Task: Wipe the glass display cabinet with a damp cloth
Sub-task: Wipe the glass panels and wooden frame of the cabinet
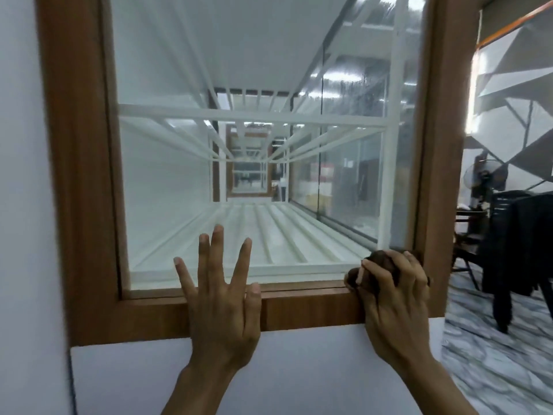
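No writing can be read anywhere. The left hand lies flat, fingers spread apart, their tips on the clear glass pane of the brown wood-framed display cabinet. The right hand has its fingers clamped around a dark brown crumpled cloth, mostly hidden beneath them, at the pane's lower right corner. Right of those fingers, blurred black chairs stand on a marbled grey floor.

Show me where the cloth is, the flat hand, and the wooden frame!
cloth (384, 259), head view, on the dark bunched part above the knuckles.
left hand (221, 298), head view, on the back of the hand.
wooden frame (311, 308), head view, on the bottom rail between the hands.
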Demonstrator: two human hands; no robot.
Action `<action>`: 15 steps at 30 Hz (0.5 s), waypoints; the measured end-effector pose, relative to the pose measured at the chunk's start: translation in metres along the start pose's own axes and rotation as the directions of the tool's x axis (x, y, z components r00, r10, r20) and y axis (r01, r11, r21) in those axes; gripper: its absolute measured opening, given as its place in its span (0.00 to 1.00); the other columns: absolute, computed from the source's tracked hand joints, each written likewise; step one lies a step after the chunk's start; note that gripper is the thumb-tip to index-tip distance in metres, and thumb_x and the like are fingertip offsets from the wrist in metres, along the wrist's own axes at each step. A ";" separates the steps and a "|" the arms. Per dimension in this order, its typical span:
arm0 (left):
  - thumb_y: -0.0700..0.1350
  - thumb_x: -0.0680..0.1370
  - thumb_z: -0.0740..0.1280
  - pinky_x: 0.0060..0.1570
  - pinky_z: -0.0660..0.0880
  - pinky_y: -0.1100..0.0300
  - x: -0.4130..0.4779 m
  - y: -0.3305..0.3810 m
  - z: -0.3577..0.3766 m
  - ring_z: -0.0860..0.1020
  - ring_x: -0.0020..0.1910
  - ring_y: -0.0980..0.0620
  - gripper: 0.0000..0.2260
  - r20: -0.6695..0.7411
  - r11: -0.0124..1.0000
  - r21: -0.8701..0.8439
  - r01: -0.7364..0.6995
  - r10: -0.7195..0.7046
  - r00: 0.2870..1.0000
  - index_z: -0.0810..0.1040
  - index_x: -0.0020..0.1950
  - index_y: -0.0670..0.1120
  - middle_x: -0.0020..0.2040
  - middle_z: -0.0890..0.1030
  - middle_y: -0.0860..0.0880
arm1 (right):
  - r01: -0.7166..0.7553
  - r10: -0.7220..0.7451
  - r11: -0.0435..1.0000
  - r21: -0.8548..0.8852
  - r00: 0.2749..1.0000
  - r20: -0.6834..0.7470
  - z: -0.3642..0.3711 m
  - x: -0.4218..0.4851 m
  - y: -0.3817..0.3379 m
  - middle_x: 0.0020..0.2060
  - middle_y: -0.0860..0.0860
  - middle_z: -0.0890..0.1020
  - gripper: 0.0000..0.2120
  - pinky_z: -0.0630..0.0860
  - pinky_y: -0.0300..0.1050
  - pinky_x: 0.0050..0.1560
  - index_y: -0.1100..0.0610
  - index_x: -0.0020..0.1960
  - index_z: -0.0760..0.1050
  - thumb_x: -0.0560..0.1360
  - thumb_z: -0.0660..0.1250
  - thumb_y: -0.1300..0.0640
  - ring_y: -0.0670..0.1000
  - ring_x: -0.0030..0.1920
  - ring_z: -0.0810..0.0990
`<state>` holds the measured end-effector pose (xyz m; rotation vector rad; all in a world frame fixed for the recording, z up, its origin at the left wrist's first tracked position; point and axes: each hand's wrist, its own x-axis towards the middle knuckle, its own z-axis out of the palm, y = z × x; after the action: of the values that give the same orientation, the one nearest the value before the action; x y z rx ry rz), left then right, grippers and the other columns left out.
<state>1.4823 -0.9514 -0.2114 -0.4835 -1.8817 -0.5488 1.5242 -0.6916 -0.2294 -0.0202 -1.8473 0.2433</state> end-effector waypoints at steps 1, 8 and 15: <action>0.52 0.81 0.52 0.77 0.37 0.36 0.008 0.011 0.001 0.47 0.83 0.44 0.26 0.010 0.999 -0.020 -0.036 0.036 0.999 0.62 0.80 0.50 0.83 0.50 0.46 | -0.017 0.017 1.000 0.001 1.000 0.011 -0.003 0.004 -0.001 0.66 0.57 0.69 0.12 0.59 0.53 0.71 0.48 0.61 0.71 0.79 0.58 0.49 0.64 0.71 0.65; 0.53 0.79 0.59 0.75 0.55 0.47 0.161 0.095 -0.027 0.64 0.73 0.43 0.23 0.001 0.985 -0.064 -0.163 0.163 0.987 0.72 0.73 0.49 0.74 0.66 0.44 | -0.111 0.108 0.994 0.023 0.989 0.105 -0.064 0.153 -0.032 0.53 0.51 0.72 0.10 0.72 0.49 0.45 0.48 0.59 0.70 0.79 0.61 0.49 0.54 0.49 0.72; 0.54 0.81 0.58 0.54 0.75 0.55 0.293 0.159 -0.097 0.79 0.53 0.52 0.18 0.446 0.973 -0.222 0.060 0.047 0.894 0.73 0.70 0.56 0.59 0.79 0.55 | -0.004 0.010 1.000 -0.013 0.864 0.503 -0.153 0.331 -0.051 0.47 0.50 0.79 0.16 0.73 0.44 0.38 0.51 0.60 0.76 0.75 0.72 0.47 0.53 0.43 0.81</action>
<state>1.5414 -0.8566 0.1171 -0.8135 -2.2707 -0.7108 1.5799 -0.6716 0.1345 0.0323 -2.3734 0.2594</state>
